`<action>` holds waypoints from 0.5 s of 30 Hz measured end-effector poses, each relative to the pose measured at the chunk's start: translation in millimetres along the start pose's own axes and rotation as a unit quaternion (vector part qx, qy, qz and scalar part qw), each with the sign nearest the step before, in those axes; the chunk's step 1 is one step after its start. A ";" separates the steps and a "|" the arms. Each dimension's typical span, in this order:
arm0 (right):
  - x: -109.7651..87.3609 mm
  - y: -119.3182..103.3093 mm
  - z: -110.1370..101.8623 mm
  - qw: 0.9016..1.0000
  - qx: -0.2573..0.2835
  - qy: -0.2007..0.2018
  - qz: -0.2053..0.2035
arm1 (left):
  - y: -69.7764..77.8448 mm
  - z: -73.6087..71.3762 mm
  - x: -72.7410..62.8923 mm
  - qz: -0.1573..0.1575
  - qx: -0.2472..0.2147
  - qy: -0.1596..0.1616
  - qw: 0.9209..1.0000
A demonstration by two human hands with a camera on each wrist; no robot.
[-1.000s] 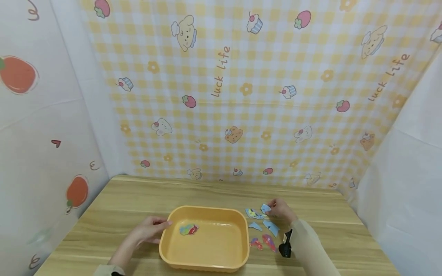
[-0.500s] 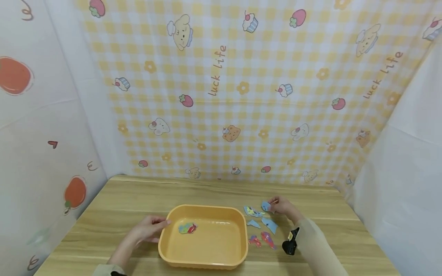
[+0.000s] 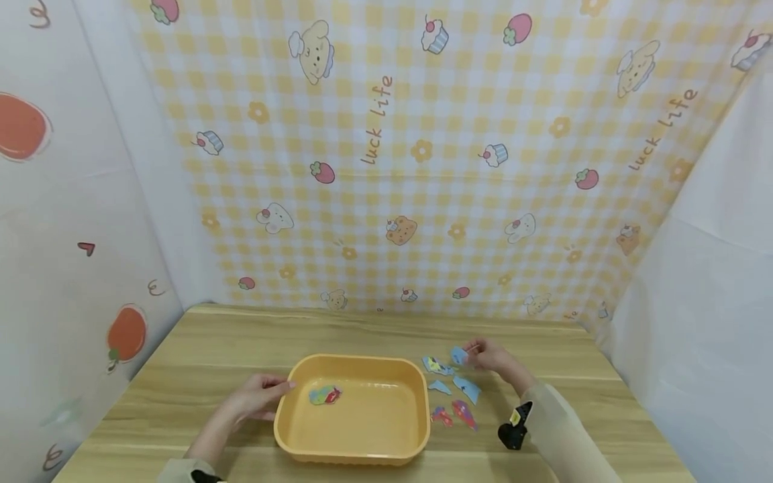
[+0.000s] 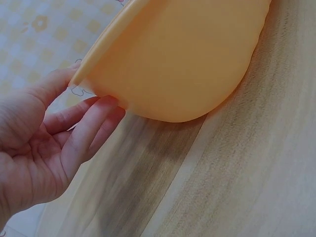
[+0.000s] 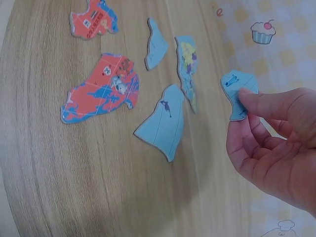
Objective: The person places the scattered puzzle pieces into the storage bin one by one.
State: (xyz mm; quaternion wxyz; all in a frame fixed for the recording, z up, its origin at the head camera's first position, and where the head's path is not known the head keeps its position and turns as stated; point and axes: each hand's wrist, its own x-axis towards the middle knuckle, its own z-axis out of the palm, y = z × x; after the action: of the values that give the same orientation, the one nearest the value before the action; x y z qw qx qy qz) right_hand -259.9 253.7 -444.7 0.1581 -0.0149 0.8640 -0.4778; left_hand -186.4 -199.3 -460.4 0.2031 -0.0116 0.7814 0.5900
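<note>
My left hand point(image 3: 256, 397) holds the left rim of a yellow-orange plastic tray point(image 3: 356, 457). In the left wrist view, the thumb lies at the rim and the fingers touch the outer wall of the tray point(image 4: 182, 64). One green and red puzzle piece point(image 3: 326, 395) lies inside it, toward the left. My right hand point(image 3: 492, 357) pinches a small light blue puzzle piece point(image 5: 235, 80) between thumb and fingers, above the table to the right of the tray. Near it lie a blue piece with a dark animal print point(image 5: 163, 121) and a narrow blue and yellow piece point(image 5: 186, 64).
Other flat pieces rest on the wooden table point(image 3: 241, 335): a plain blue piece point(image 5: 156, 44), a large red and blue piece point(image 5: 101, 94) and a smaller red one point(image 5: 93, 22). A yellow checked cloth point(image 3: 362, 201) hangs behind, with white cloth at both sides.
The right wrist has swung slightly to the right, while the pinched blue piece stays near the same spot and has turned a little. The left hand and tray keep their places; the head view has shifted slightly.
</note>
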 end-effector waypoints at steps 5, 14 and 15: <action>0.2 -11.0 3.7 1.000 0.000 -0.012 -0.012 | 1.8 -1.6 -0.6 0.001 0.006 0.002 1.000; -1.5 -36.5 16.1 0.998 -0.004 -0.049 -0.046 | -1.2 -1.4 0.9 0.001 0.008 0.001 1.000; -1.9 -39.4 17.4 0.997 -0.004 -0.055 -0.051 | -1.7 -1.5 1.0 0.003 0.006 -0.002 1.000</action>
State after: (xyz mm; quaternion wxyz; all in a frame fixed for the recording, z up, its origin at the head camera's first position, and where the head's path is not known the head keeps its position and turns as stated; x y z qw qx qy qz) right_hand -258.0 218.4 -420.0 0.1806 -0.0852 0.8540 -0.4805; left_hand -187.4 -200.9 -461.9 0.2032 -0.0069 0.7845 0.5858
